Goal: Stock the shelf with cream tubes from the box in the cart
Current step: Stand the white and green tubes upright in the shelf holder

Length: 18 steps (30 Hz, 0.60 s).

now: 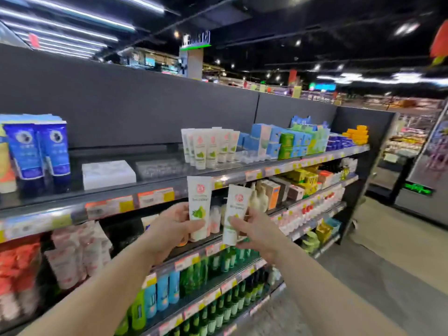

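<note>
Bare top shelf (pixel 157 151) lies left of the stocked tubes (pixel 210 147). Below its edge, your left hand (pixel 169 229) and right hand (pixel 257 232) each grip one upright cream tube (pixel 199 204).

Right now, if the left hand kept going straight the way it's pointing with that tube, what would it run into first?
Probably the top shelf's front edge: the left hand holds its tube upright, and the tube's top already overlaps that price-label strip. Depth is hard to judge here.
</note>
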Motion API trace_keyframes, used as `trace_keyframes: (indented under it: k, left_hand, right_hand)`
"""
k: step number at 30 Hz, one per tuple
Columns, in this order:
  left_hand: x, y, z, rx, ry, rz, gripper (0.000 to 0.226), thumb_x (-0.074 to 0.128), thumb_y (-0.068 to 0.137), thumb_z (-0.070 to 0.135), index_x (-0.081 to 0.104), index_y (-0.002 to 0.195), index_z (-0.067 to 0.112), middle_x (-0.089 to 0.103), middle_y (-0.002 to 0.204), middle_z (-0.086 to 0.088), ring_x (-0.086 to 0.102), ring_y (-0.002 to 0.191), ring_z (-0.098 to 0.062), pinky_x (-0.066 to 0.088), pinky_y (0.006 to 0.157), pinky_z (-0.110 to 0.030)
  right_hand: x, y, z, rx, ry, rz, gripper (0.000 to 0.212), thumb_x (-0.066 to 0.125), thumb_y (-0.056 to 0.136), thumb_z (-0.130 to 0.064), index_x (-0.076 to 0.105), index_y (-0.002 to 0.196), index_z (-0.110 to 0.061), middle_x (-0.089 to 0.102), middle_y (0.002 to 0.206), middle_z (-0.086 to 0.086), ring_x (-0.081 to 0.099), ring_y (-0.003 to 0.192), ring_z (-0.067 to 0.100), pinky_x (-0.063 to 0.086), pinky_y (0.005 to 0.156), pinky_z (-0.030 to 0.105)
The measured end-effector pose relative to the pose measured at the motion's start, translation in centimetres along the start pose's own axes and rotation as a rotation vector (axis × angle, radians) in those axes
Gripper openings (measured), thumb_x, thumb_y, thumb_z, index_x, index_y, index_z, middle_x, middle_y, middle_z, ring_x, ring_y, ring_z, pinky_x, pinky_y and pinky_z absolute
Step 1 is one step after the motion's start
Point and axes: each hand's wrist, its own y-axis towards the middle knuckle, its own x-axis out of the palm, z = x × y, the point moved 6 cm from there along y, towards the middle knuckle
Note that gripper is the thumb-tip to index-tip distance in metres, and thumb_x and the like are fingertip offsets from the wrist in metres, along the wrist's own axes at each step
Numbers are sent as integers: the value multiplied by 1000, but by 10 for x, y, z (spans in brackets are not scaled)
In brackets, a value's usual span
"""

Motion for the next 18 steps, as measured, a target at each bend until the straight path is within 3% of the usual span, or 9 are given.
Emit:
trace_keyframes:
  k: [3,5,9,15,18]
  left_hand:
    - [-7,52,13,30,28,26,33,65,88,0,59,114,19,72,109,-4,67,104,-25,54,89,-44]
    - [-11,85,25,39,40,33,34,67,87,2,59,113,22,72,110,-1,67,105,-21,54,92,-45]
    - [-19,140,52,87,40,47,34,67,86,3,59,110,25,72,110,3,69,102,-17,56,89,-43]
    - [-21,189,58,84,38,130,32,67,85,3,63,110,23,74,106,2,71,97,-18,57,86,-44]
    - [-20,203,57,87,86,181,36,72,80,10,63,112,24,73,109,6,69,102,-15,55,90,-43]
  right_hand:
    - [-20,48,-20,-75,22,43,22,68,89,-24,63,110,-21,70,110,6,69,97,24,59,80,49]
    - [-32,79,-31,-100,41,63,19,67,90,-22,63,109,-21,70,108,5,70,96,21,60,75,40]
    - [-59,139,-54,-161,30,134,20,67,90,-23,62,110,-21,70,105,9,70,92,25,59,81,47]
    - [-83,220,-79,-257,-56,164,11,70,87,-29,66,97,-27,72,96,4,67,86,17,56,84,43]
    - [-87,257,-93,-332,-106,129,9,69,88,-27,65,96,-27,70,85,-9,65,74,2,52,67,18]
